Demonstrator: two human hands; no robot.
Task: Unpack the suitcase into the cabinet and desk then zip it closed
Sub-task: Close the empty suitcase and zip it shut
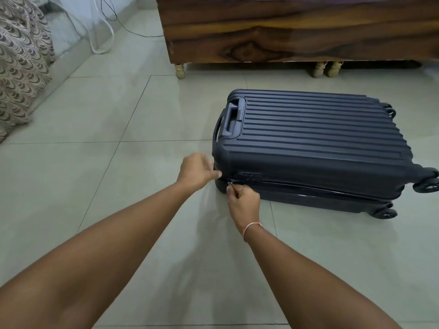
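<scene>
At the far left hangs one patterned brown-and-cream curtain point(21, 65), and beside it two cables, one white point(99, 36) and one thin black point(118, 17), trail over the pale tiled floor point(95, 162). My left hand point(197, 172) reaches to the near left corner of the one dark navy ribbed hard-shell suitcase point(308, 138), fingers curled against the shell; whether they grip anything I cannot tell. Just beside it, my right hand point(242, 200), with one orange thread band point(250, 227) at the wrist, pinches the small metal zipper pull point(230, 184) at that same corner, under the combination lock point(249, 178). The suitcase lies flat on the floor, lid down, with one top handle point(231, 119) at its left end and four black wheels in view at its right end point(427, 184). Behind it stands one dark wooden bed frame point(285, 32) on three visible turned legs point(180, 71).
</scene>
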